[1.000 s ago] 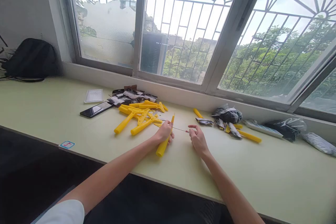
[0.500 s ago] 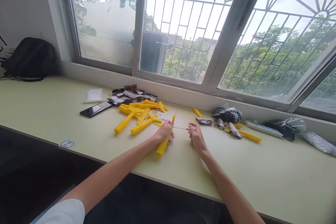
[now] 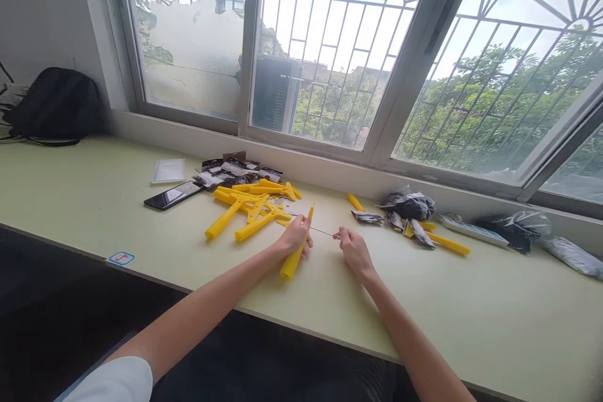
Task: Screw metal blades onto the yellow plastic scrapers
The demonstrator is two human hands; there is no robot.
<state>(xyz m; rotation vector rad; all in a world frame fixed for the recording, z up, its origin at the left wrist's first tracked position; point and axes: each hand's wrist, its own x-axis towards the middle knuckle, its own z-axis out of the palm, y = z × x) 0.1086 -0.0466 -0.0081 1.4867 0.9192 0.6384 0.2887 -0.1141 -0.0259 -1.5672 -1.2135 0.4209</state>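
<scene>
One yellow tool (image 3: pixel 293 263) slants over the table (image 3: pixel 188 248), its handle clasped in the left hand (image 3: pixel 294 236). Right of it, the right hand (image 3: pixel 357 253) pinches a screwdriver (image 3: pixel 323 231) between its fingers, the thin shaft reaching toward the tool (whether the tip touches, I cannot tell). Yellow parts (image 3: pixel 260 227) lie piled just left, packets (image 3: pixel 235 169) behind them, a phone (image 3: pixel 173 195) beside those; farther left, a backpack (image 3: pixel 59 103).

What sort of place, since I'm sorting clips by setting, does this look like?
Probably an indoor workroom, though a home or office is possible: a long pale green table runs along a wide window, with yellow plastic parts heaped on it.
</scene>
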